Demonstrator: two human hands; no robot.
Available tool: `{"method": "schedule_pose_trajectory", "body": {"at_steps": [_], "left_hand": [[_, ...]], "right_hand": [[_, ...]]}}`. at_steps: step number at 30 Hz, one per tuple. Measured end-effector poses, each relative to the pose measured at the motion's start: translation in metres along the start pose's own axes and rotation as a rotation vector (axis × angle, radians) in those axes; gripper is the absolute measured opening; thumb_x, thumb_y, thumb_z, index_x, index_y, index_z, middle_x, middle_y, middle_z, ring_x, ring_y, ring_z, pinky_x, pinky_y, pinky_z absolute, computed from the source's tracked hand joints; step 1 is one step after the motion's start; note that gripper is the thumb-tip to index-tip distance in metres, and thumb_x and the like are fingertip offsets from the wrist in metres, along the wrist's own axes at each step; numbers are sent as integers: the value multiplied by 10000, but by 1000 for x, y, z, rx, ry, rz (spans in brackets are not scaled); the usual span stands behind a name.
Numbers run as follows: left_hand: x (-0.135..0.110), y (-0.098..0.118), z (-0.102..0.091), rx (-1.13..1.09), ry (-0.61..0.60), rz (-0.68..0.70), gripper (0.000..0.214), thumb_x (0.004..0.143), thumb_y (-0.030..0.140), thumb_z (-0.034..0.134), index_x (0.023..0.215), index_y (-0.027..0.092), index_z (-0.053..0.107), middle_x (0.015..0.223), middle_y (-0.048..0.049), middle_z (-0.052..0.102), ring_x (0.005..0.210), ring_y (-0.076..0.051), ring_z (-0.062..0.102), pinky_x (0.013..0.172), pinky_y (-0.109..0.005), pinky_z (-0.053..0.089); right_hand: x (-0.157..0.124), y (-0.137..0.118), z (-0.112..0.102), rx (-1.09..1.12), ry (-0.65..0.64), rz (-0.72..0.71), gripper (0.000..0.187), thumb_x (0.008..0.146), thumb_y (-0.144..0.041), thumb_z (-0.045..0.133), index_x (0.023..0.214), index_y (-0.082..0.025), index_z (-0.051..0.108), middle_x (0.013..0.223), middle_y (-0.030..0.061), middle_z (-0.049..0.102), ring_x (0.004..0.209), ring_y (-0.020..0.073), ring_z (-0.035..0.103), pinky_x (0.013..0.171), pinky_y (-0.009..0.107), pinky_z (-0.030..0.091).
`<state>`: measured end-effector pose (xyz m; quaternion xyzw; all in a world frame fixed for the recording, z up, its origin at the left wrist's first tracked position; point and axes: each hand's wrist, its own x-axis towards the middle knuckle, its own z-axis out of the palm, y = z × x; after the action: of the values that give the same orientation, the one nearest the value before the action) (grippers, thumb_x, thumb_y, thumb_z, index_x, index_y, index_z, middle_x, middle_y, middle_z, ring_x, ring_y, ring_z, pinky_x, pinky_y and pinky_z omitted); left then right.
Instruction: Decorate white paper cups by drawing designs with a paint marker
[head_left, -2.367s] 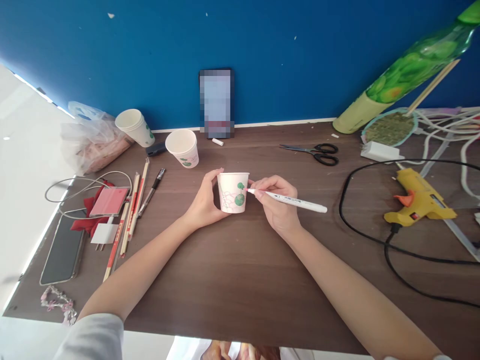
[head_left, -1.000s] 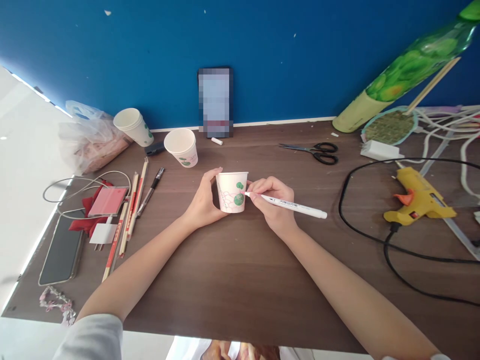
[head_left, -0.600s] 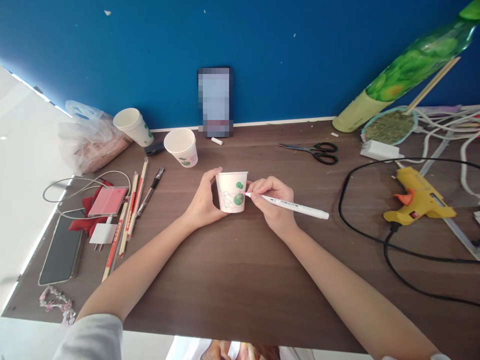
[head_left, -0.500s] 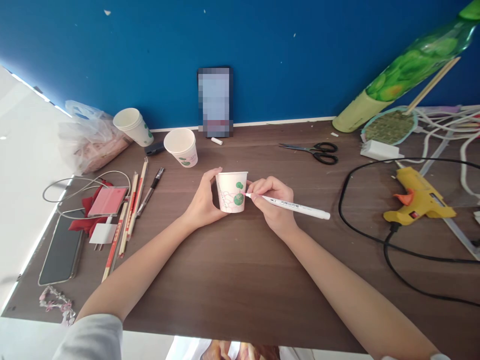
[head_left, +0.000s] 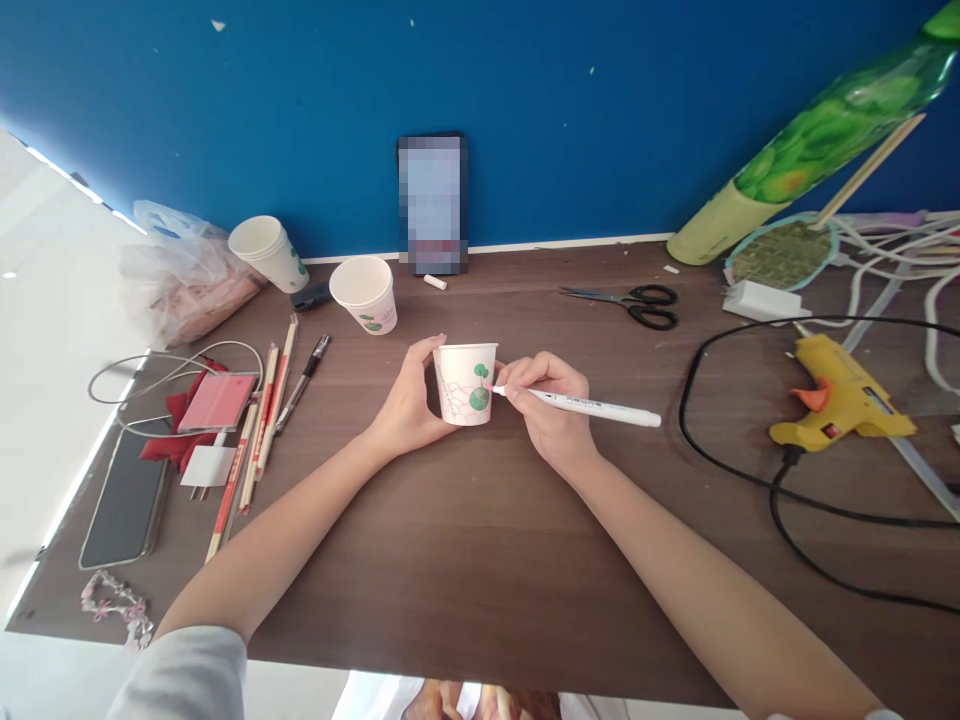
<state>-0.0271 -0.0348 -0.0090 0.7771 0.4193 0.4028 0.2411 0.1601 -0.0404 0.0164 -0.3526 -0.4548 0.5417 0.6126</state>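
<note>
A white paper cup [head_left: 459,372] with a green leaf print and pink drawn lines stands upright near the middle of the table. My left hand [head_left: 411,405] is closed around its left side, thumb at the base and fingers partly hidden behind it. My right hand [head_left: 553,405] grips a white marker pen [head_left: 600,407] with a pink tip. That tip is at the cup's right side, by the green print; whether it touches cannot be made out. Behind, to the left, stands another paper cup [head_left: 363,290].
Scissors [head_left: 630,301] lie behind my right hand. A yellow glue gun [head_left: 840,390] with a looping black cable [head_left: 694,380] is at right. Chopsticks [head_left: 255,430], a pen [head_left: 302,385] and a phone [head_left: 126,495] lie at left. Another phone [head_left: 433,200] leans against the blue wall.
The marker has tilted slightly, its rear end rising a little. Both hands keep their holds, and the whole view has shifted very slightly.
</note>
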Motion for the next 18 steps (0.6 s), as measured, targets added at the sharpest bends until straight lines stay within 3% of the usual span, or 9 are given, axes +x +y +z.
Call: {"method": "schedule_pose_trajectory", "body": {"at_steps": [9, 13, 18], "left_hand": [[0, 0, 0, -24, -8, -3, 924, 671, 414, 810, 1352, 219, 217, 1389, -212, 381, 1296, -341, 485, 1065, -543, 431], [1, 0, 1, -50, 21, -3, 933, 652, 400, 822, 1343, 229, 219, 1378, -202, 357, 1299, -341, 472, 1043, -539, 453], [4, -1, -1, -46, 8, 24, 905, 667, 366, 809, 1349, 225, 231, 1337, -190, 356, 1284, -340, 467, 1016, -534, 471]], "right_hand": [[-5, -1, 5, -73, -26, -21, 278, 688, -350, 787, 597, -230, 554, 605, -34, 612, 650, 146, 611, 921, 481, 515], [-1, -1, 4, 79, -21, 5, 248, 669, -297, 796, 596, -235, 567, 567, -66, 587, 613, 122, 590, 1006, 492, 466], [4, -2, 1, 224, 30, 118, 249, 610, -245, 799, 547, -236, 557, 506, -83, 541, 567, 111, 549, 972, 482, 492]]}}
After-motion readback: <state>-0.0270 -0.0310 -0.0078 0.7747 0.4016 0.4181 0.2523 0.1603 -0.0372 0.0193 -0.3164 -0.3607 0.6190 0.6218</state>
